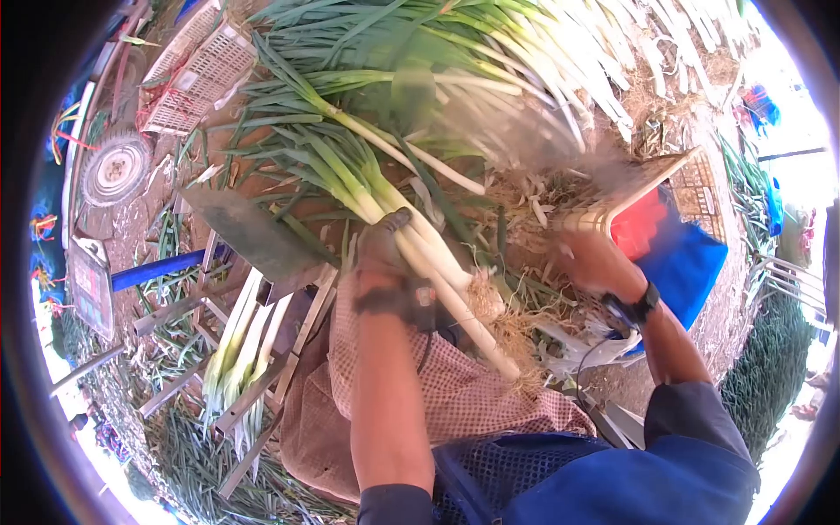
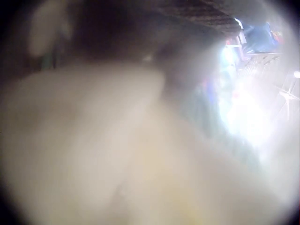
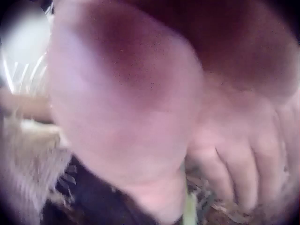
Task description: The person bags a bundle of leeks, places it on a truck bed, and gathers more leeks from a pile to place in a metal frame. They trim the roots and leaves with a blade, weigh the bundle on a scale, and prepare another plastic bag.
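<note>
- Watching the head view, I see the left hand (image 1: 382, 249) gripping leeks (image 1: 434, 252) over the checked cloth's (image 1: 490, 411) upper edge; likely stiff, slippery, best held mid-shank.
- Left wrist: too blurred.
- Right wrist: whether the right hand (image 3: 183, 126) grips anything, I can't tell.

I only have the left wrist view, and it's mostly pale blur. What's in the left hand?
Observer: In the head view, the left hand grips several leek-like stalks.
Operator: Where are their root ends?
Observer: The roots are toward the lower right of the head view, with the green tops toward the upper left.
Operator: And the right hand?
Observer: The right hand is near the yellowish crate, apart from the gripped stalks.
</note>
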`<state>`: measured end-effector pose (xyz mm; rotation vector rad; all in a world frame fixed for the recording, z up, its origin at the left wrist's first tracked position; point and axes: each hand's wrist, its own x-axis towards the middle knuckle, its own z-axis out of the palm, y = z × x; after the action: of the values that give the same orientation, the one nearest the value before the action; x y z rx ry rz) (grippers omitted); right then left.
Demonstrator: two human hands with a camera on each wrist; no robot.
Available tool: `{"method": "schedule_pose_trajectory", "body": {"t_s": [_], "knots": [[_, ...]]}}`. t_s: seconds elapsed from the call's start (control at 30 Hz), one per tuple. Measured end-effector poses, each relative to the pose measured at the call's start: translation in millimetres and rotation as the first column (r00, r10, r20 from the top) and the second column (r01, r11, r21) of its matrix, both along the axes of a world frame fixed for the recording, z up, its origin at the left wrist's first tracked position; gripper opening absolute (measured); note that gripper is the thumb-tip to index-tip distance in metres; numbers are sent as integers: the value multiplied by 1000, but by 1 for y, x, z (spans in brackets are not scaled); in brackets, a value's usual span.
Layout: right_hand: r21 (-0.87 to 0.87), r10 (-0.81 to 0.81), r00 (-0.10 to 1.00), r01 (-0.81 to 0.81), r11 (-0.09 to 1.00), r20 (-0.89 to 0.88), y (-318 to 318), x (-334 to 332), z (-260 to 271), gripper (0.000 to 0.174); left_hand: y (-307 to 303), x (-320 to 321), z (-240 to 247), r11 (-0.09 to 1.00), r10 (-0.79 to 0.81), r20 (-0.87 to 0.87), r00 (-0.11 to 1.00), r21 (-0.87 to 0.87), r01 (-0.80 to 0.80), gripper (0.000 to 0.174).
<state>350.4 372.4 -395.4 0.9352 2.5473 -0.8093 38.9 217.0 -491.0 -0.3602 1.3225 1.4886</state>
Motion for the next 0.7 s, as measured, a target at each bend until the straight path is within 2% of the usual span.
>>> {"method": "schedule_pose_trajectory", "body": {"t_s": [0.07,0.1,0.13,0.2,0.23,0.33,0.37,0.4,0.47,0.5,0.53,0.6,0.63,0.7], "knots": [[86,-78,982,94,992,-172,33,-45,-16,27,-2,2,18,999,25,3,1000,-33,-25,25],[170,-26,942,88,981,-335,57,-63,-34,27,-5,-2,12,1000,1,-18,1000,-21,-2,25],[266,35,945,56,962,-326,104,-89,-77,27,-3,-2,18,1000,-6,-27,1000,-21,5,25],[368,12,941,121,922,-339,134,-131,-82,27,0,-3,29,1000,-15,-39,999,-26,14,25],[373,-70,927,216,902,-369,133,-157,-54,28,-3,-10,4,1000,-20,-47,999,0,21,26],[545,-83,991,125,829,-100,182,-200,-102,34,10,5,22,995,94,-30,995,49,-92,26],[535,-120,992,116,837,-27,189,-205,-112,36,10,2,28,998,52,23,998,37,-52,26],[525,-155,987,108,844,47,194,-209,-119,38,10,1,28,998,54,6,999,20,-54,25],[606,-166,986,136,783,-7,200,-209,-145,34,15,4,29,999,49,-26,998,-7,-49,25],[560,-117,990,53,827,79,199,-209,-153,34,21,4,42,998,30,3,1000,-47,-30,26],[508,-65,985,-27,861,161,192,-212,-141,33,22,2,35,999,8,-21,1000,-37,-8,27],[211,-28,997,11,977,77,146,-202,-100,28,22,1,20,999,-35,-64,997,-16,34,28],[64,-58,998,60,996,-37,129,-190,-106,28,23,0,16,999,-43,-88,995,-22,41,27],[-188,-65,969,20,982,-237,86,-163,-99,34,28,0,14,998,-60,-129,990,-39,55,27]]}}
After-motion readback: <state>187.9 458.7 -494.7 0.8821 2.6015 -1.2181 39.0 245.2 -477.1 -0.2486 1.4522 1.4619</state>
